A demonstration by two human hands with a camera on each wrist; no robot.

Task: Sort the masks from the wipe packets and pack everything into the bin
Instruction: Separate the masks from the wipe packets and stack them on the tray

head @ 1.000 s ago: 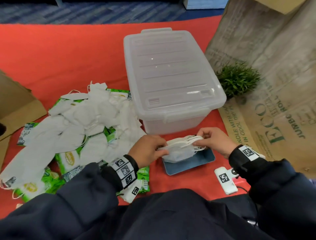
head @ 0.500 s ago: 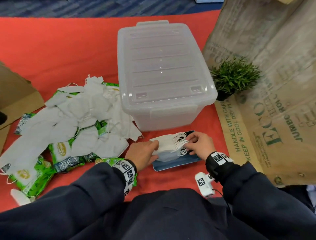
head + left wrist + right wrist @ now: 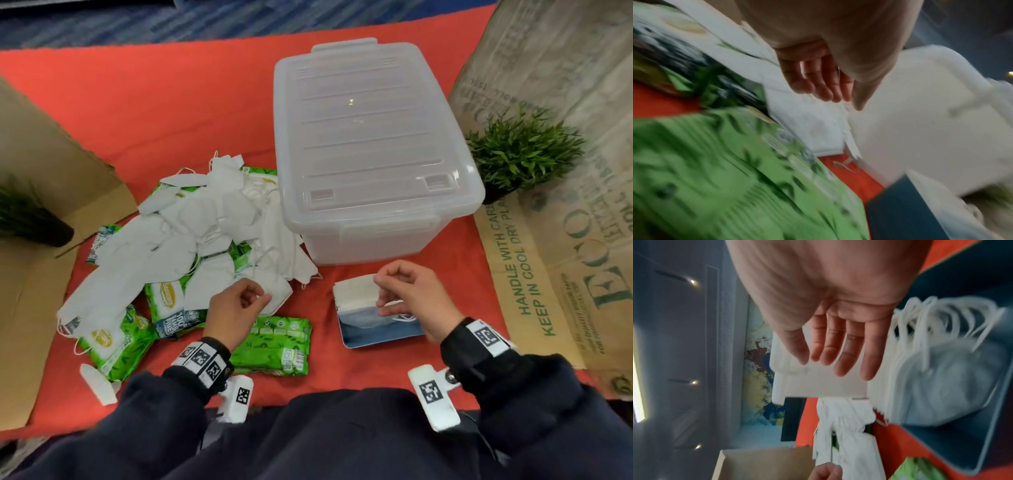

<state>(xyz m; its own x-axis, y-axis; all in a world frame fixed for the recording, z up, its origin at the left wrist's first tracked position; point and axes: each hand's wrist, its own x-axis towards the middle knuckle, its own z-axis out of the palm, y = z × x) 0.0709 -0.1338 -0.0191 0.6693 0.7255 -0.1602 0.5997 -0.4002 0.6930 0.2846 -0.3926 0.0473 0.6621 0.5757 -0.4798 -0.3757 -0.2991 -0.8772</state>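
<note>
Presently, a stack of masks (image 3: 356, 291) is seen on a blue tray (image 3: 376, 330), just under the right hand (image 3: 409, 298), whose fingers (image 3: 846, 353) are loosely extended, holding nothing. Left hand (image 3: 236, 308) fingers (image 3: 818, 84) are relaxed, empty, above loose masks (image 3: 171, 240) and wipe packets (image 3: 274, 346). Beyond both, the lidded bin (image 3: 370, 144) is set on the red tabletop (image 3: 137, 113).

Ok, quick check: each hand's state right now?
Left hand: open, fingers loosely curled, holding nothing.
Right hand: open, empty, above the stacked masks.
</note>
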